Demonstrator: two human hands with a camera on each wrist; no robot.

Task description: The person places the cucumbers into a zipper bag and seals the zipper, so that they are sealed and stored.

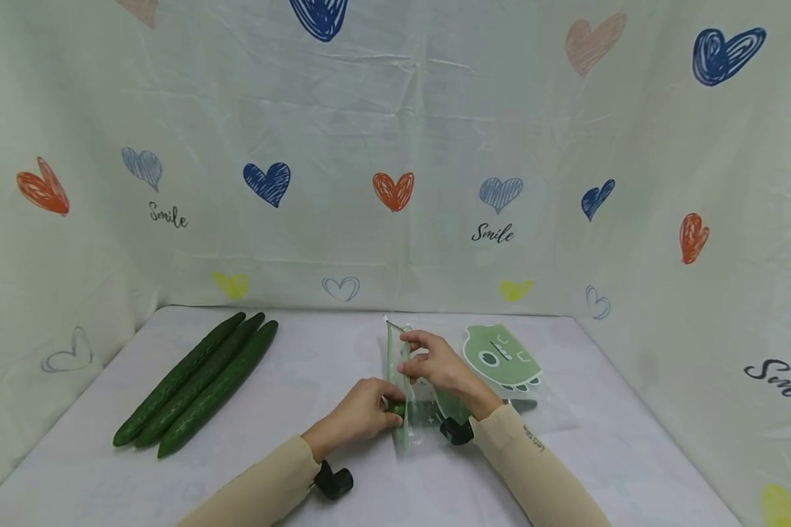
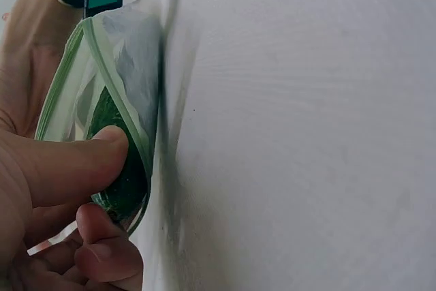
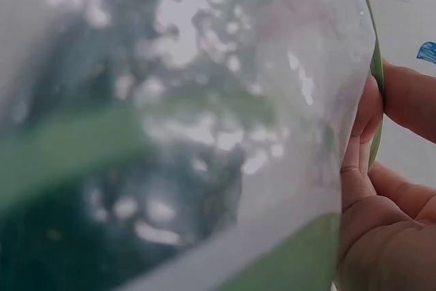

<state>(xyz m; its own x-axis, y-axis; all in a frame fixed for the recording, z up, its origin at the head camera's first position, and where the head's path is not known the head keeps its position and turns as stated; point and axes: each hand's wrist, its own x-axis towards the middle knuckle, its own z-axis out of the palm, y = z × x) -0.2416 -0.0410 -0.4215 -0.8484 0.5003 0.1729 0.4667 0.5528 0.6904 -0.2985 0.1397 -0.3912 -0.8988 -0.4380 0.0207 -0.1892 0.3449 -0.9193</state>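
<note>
Cucumber (image 2: 129, 185), dark green, lies mostly inside a clear bag (image 1: 501, 355) on the counter (image 1: 329, 344), its near end at the bag's mouth. The left hand (image 1: 362, 410) has its grip on that end, pinching it between thumb and fingers. The right hand (image 1: 438, 366) pinches the green strip (image 3: 380, 86) along the mouth, thumb on one side and fingers on the other. The bag lies sideways, a green cartoon face printed on it. Well apart, to the left, three more cucumbers (image 1: 201, 380) rest side by side at a slant. Behind the counter hangs a pale cloth (image 1: 343, 241) with hearts.
</note>
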